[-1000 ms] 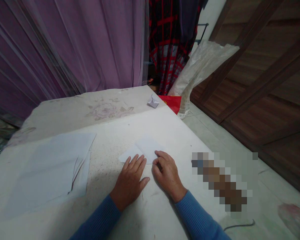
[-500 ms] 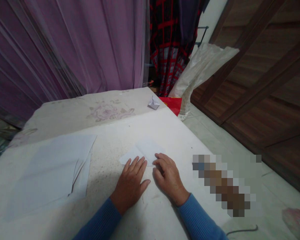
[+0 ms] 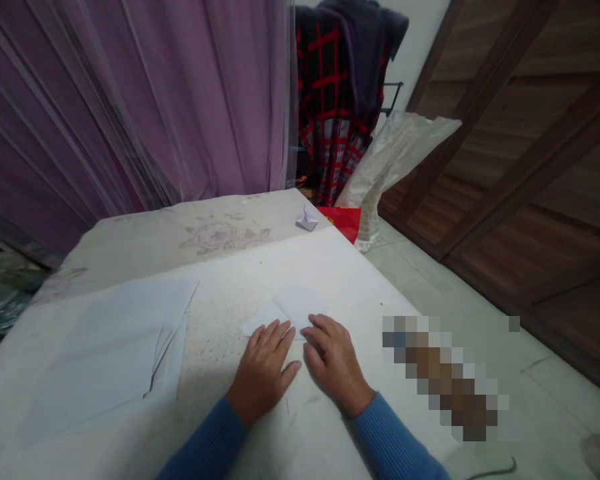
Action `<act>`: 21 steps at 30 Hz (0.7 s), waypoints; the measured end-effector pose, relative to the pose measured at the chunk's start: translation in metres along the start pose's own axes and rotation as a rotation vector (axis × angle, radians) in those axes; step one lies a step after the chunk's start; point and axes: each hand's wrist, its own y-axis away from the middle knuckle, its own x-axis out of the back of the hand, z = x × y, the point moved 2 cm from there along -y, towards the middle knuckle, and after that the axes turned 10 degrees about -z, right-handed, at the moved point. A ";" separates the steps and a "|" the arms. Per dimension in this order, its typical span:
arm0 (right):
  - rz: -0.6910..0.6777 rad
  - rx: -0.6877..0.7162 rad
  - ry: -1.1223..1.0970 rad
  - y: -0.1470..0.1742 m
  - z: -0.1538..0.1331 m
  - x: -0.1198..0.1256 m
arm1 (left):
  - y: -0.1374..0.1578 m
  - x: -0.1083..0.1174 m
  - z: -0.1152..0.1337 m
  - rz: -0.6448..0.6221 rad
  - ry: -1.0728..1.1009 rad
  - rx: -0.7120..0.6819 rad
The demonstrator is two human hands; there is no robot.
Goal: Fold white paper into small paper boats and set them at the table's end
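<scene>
A folded sheet of white paper (image 3: pixel 297 305) lies on the table in front of me, with a crease running across it. My left hand (image 3: pixel 264 372) rests flat on its near left edge, fingers stretched out and thumb apart. At the near right edge, my right hand (image 3: pixel 338 361) touches the paper with loosely bent fingers, the thumb held a little away from them. Both hands partly cover the paper's near edge. Towards the table's far right corner sits a small folded paper piece (image 3: pixel 307 219).
A stack of white sheets (image 3: pixel 105 353) lies on the left of the table (image 3: pixel 220 420). Purple curtains (image 3: pixel 180 100) hang behind. Beyond the right table edge are a red bag (image 3: pixel 347 223), a pale plastic bag (image 3: pixel 395 157) and wooden doors (image 3: pixel 505 147). A blurred-out patch covers something at right.
The view has tilted up slightly, so everything sits a little lower. My right hand has shifted slightly left along the paper's near edge; my left hand stays on the paper.
</scene>
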 end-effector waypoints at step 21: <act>-0.076 0.089 0.081 0.012 -0.003 0.012 | 0.004 -0.005 -0.001 -0.001 -0.070 -0.008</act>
